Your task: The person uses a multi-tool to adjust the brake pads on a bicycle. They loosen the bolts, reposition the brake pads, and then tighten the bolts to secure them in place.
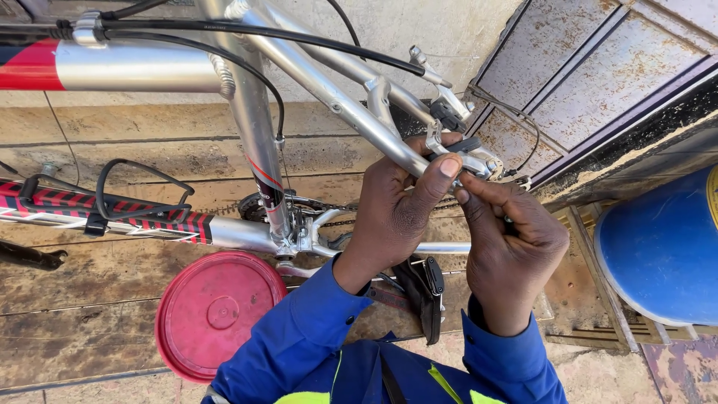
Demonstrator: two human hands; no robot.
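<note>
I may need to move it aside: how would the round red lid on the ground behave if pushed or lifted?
The red lid looks like thin moulded plastic, so it is probably light and slightly flexible. It lies flat on the rough wooden boards, so a push would likely make it slide, not roll. Its raised rim should give fingers an easy grip.

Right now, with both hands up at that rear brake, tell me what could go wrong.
1. The left hand grips the brake arm with fingertips pinched close to the right hand; a slip could nip skin.
2. The loose brake cable ends near both hands and might prick a finger.
3. The red lid lies underfoot, possibly a slipping hazard.
</note>
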